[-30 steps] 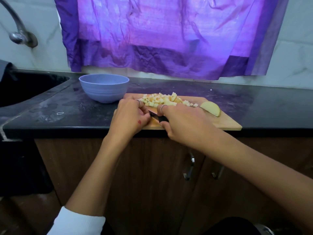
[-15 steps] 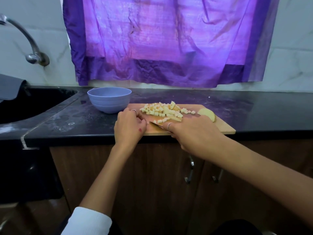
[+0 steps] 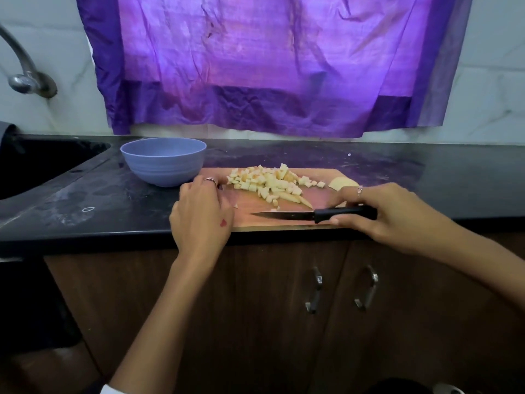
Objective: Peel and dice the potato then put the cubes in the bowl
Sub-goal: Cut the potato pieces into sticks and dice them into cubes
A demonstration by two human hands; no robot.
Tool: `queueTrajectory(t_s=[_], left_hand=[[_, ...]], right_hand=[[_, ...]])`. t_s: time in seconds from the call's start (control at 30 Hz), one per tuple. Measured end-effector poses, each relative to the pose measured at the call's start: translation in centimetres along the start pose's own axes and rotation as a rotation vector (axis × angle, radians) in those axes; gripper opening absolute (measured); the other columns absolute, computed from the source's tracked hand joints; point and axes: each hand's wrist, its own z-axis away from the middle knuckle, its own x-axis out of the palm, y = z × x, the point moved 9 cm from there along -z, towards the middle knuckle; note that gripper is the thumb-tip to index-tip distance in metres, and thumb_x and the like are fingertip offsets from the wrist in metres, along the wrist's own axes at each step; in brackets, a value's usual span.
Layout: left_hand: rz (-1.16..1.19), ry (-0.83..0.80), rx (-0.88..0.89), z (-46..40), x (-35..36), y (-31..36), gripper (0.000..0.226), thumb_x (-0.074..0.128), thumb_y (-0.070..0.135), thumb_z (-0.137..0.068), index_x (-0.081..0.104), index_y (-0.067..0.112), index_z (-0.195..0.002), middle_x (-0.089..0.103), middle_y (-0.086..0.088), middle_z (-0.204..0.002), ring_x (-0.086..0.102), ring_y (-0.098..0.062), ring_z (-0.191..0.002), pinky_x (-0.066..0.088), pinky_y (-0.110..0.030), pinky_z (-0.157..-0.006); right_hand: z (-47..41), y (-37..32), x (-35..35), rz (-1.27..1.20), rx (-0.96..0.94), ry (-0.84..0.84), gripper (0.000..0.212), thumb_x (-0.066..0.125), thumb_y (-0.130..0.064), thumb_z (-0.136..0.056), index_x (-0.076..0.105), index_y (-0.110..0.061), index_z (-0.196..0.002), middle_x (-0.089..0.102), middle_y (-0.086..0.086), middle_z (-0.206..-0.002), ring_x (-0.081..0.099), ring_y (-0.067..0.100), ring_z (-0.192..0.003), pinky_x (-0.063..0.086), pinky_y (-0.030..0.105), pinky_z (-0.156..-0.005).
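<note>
The dicing step looks nearly finished. The right hand (image 3: 380,211) has its fingers curled around the black handle of the knife (image 3: 312,215), whose blade lies flat on the cutting board (image 3: 250,220). The left hand (image 3: 201,211) rests on the board's left edge; whether its fingers grip is hidden. The cubes (image 3: 270,182) lie just beyond both hands' fingertips. One uncut potato piece (image 3: 342,182) sits behind the right fingers. It probably needs cutting next, and afterwards the cubes go to the empty-looking bowl (image 3: 164,161), beyond the left fingers.

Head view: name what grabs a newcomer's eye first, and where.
A purple cloth hangs on the wall above the counter. Below it, potato cubes are heaped on the board, a blue bowl to their left. The right hand holds a knife at the board's near edge.
</note>
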Motion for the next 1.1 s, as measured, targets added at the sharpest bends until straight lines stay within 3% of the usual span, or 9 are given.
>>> queueTrajectory(t_s=[0.07,0.17,0.23,0.33,0.5,0.63,0.73,0.93,1.1], left_hand=[[0.054,0.030,-0.017,0.2,-0.3,-0.1,0.032,0.039,0.018,-0.095,0.056,0.018,-0.122,0.057,-0.003,-0.116,0.048,-0.023,-0.110,0.031,-0.035,-0.074],[0.126,0.078,-0.024,0.3,-0.6,-0.3,0.036,0.035,0.016,-0.093,0.055,0.020,-0.123,0.058,0.000,-0.114,0.049,-0.020,-0.109,0.034,-0.036,-0.074],[0.127,0.080,-0.023,0.4,-0.5,-0.3,0.032,0.039,0.016,-0.094,0.055,0.020,-0.122,0.059,0.001,-0.110,0.049,-0.019,-0.105,0.033,-0.035,-0.072],[0.071,0.045,-0.012,0.3,-0.1,-0.4,0.029,0.039,0.020,-0.096,0.056,0.017,-0.120,0.058,0.001,-0.109,0.048,-0.019,-0.104,0.032,-0.035,-0.071],[-0.010,-0.010,0.019,0.0,0.6,-0.7,0.027,0.042,0.026,-0.098,0.057,0.015,-0.118,0.056,-0.001,-0.110,0.041,-0.011,-0.095,0.033,-0.032,-0.074],[0.025,0.043,0.082,0.3,0.0,0.3,0.029,0.048,0.033,-0.097,0.060,0.014,-0.115,0.059,0.000,-0.109,0.044,-0.009,-0.094,0.039,-0.031,-0.077],[0.162,0.064,0.188,0.5,-0.7,2.3,0.028,0.056,0.028,-0.094,0.063,0.017,-0.118,0.064,0.003,-0.109,0.054,-0.007,-0.096,0.049,-0.033,-0.084],[0.014,-0.245,0.348,-0.1,2.8,6.8,0.039,0.058,0.038,-0.093,0.056,0.031,-0.131,0.064,0.007,-0.125,0.056,-0.013,-0.118,0.045,-0.033,-0.098],[-0.184,-0.370,0.442,-0.8,6.3,8.7,0.031,0.050,0.029,-0.095,0.064,0.030,-0.123,0.067,0.000,-0.121,0.058,-0.023,-0.113,0.048,-0.038,-0.093]], right_hand=[[-0.5,-0.9,0.6,0.003,-0.034,0.033,0.036,0.040,-0.070,-0.074,0.061,-0.053,-0.098,0.055,-0.022,-0.085,0.050,0.002,-0.080,0.044,0.032,-0.067],[-2.7,-2.0,1.5,0.084,-0.088,0.088,0.027,0.054,-0.053,-0.087,0.063,-0.041,-0.109,0.062,-0.018,-0.107,0.051,0.000,-0.092,0.036,0.026,-0.062],[-4.6,-2.3,1.8,0.182,-0.094,0.127,0.027,0.053,-0.051,-0.090,0.062,-0.038,-0.112,0.064,-0.014,-0.111,0.057,0.008,-0.101,0.030,0.027,-0.063],[-7.2,-1.3,2.2,0.256,-0.037,0.141,0.030,0.052,-0.053,-0.091,0.058,-0.040,-0.118,0.067,-0.005,-0.108,0.061,0.022,-0.102,0.037,0.032,-0.068],[-7.7,1.8,0.7,-0.065,0.080,0.209,0.021,0.065,-0.044,-0.086,0.067,-0.032,-0.104,0.051,-0.019,-0.068,0.052,0.010,-0.073,0.042,0.032,-0.069],[-5.7,4.4,1.1,-0.312,0.124,0.274,0.005,0.069,-0.033,-0.085,0.067,-0.034,-0.090,0.063,-0.008,-0.066,0.058,0.011,-0.065,0.044,0.031,-0.069],[-4.5,5.8,1.9,-0.484,0.145,0.343,0.012,0.068,-0.031,-0.086,0.065,-0.043,-0.087,0.069,0.001,-0.072,0.060,0.016,-0.064,0.046,0.031,-0.067],[-4.2,7.3,2.9,-0.644,0.191,0.352,0.018,0.066,-0.030,-0.088,0.071,-0.028,-0.105,0.057,-0.013,-0.050,0.051,0.004,-0.051,0.041,0.022,-0.060],[-4.1,7.9,3.2,-0.673,0.233,0.361,0.016,0.066,-0.033,-0.088,0.071,-0.027,-0.103,0.055,-0.014,-0.048,0.050,0.000,-0.046,0.039,0.014,-0.053]])
